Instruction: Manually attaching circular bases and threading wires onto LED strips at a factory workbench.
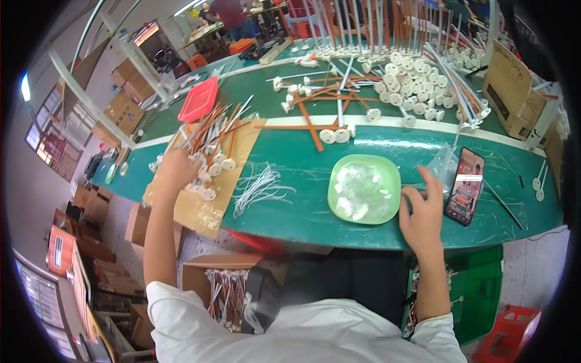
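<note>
My left hand [176, 169] is at the left, over a pile of brown and silver rods with white round disc ends [212, 170] on a brown cardboard sheet [206, 213]. Its fingers reach in among the discs, and their tips are hard to make out. My right hand [422, 213] hovers at the right edge of a light green square dish [364, 209], fingers apart and nothing visible in them. Clear, shiny small pieces fill the dish. Between my hands lies a loose bundle of thin white strips [263, 189].
A phone [466, 186] with a lit screen and a clear plastic bag [445, 162] lie right of my right hand. Farther back are a red tray [199, 100] and a heap of white-disc rods [417, 85]. A cardboard piece [507, 88] stands at the far right.
</note>
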